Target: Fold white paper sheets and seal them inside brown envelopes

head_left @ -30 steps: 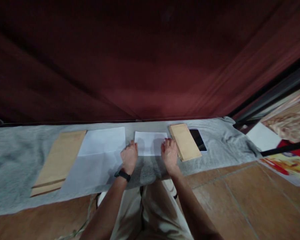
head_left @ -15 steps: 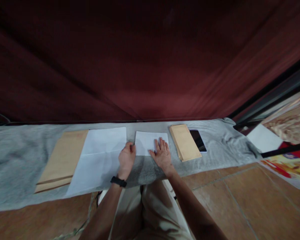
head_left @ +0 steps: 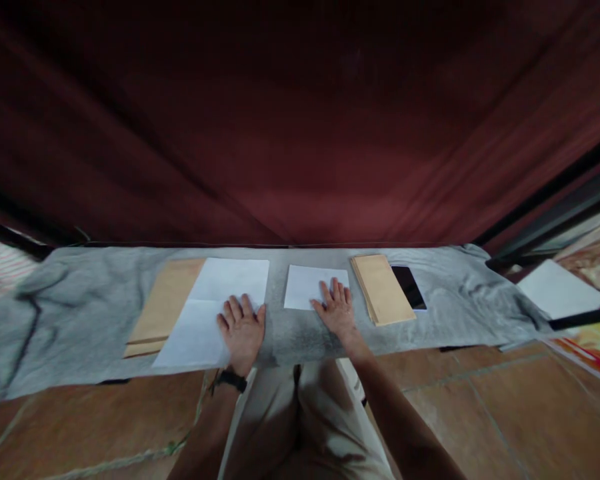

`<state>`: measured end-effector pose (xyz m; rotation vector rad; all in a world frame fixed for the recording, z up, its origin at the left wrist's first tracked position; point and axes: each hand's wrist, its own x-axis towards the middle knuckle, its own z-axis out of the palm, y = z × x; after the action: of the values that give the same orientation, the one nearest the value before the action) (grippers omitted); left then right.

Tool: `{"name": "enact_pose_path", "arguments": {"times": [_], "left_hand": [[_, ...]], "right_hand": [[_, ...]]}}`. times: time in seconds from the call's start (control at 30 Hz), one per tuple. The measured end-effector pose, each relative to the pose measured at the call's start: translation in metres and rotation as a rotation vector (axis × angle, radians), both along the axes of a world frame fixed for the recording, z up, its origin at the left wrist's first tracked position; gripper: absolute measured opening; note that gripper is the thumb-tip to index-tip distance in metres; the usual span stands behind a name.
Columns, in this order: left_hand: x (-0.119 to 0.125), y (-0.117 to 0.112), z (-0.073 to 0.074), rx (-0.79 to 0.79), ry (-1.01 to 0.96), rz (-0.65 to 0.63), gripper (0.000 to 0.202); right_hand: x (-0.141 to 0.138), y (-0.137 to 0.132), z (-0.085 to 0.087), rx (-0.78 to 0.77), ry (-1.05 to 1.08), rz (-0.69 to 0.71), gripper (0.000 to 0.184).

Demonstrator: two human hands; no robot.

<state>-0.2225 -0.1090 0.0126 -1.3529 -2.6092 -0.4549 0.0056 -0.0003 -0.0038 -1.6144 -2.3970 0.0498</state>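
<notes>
My left hand (head_left: 243,333) lies flat with fingers spread on a large white sheet of paper (head_left: 205,287), which has a crease across it. That sheet overlaps large brown envelopes (head_left: 167,293) on its left. My right hand (head_left: 337,310) rests, fingers spread, on the right part of a smaller white piece of paper (head_left: 303,285), perhaps folded. Just right of it lies a stack of small brown envelopes (head_left: 386,290), apart from my hand. A dark-screened phone (head_left: 409,287) is partly covered by that stack.
A grey cloth (head_left: 455,300) covers the long narrow table, with wrinkles at both ends. Behind it hangs a dark red curtain (head_left: 300,167). At the right stand a dark frame bar (head_left: 585,317), a white sheet (head_left: 555,287) and a colourful printed box (head_left: 590,347). The floor is tiled (head_left: 495,387).
My left hand has left the small paper's left edge, moved left, and opened flat on the large sheet. My right hand stays on the small paper. The view has shifted slightly.
</notes>
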Motion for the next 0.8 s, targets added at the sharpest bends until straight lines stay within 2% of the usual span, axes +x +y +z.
{"name": "enact_pose_path", "arguments": {"times": [0.13, 0.23, 0.3, 0.37, 0.47, 0.53, 0.6, 0.7, 0.8], "left_hand": [[0.013, 0.013, 0.008, -0.054, -0.033, 0.070, 0.067], [0.011, 0.021, 0.024, -0.129, -0.089, 0.069, 0.067], [-0.003, 0.021, 0.038, -0.148, -0.117, 0.050, 0.063], [-0.029, 0.014, 0.051, -0.110, -0.089, 0.079, 0.061], [-0.077, -0.009, 0.064, -0.066, -0.097, 0.267, 0.062], [-0.100, -0.028, 0.065, -0.134, -0.168, 0.332, 0.057], [-0.109, -0.043, 0.060, -0.183, -0.160, 0.279, 0.052], [-0.096, -0.052, 0.052, -0.185, -0.081, 0.156, 0.048], [-0.073, -0.047, 0.047, -0.205, -0.055, 0.079, 0.044]], "right_hand": [[0.001, -0.001, -0.005, 0.062, -0.038, 0.009, 0.066], [0.001, 0.000, -0.011, 0.108, -0.055, 0.011, 0.064], [0.002, 0.001, -0.015, 0.115, -0.061, 0.017, 0.065], [0.002, 0.002, -0.017, 0.107, -0.072, 0.013, 0.065], [0.002, 0.003, -0.020, 0.112, -0.087, 0.005, 0.066], [0.002, 0.002, -0.022, 0.126, -0.089, 0.010, 0.065], [0.003, 0.002, -0.023, 0.134, -0.084, 0.017, 0.064], [0.004, 0.002, -0.024, 0.135, -0.091, 0.027, 0.063], [0.005, 0.003, -0.023, 0.140, -0.103, 0.029, 0.063]]}}
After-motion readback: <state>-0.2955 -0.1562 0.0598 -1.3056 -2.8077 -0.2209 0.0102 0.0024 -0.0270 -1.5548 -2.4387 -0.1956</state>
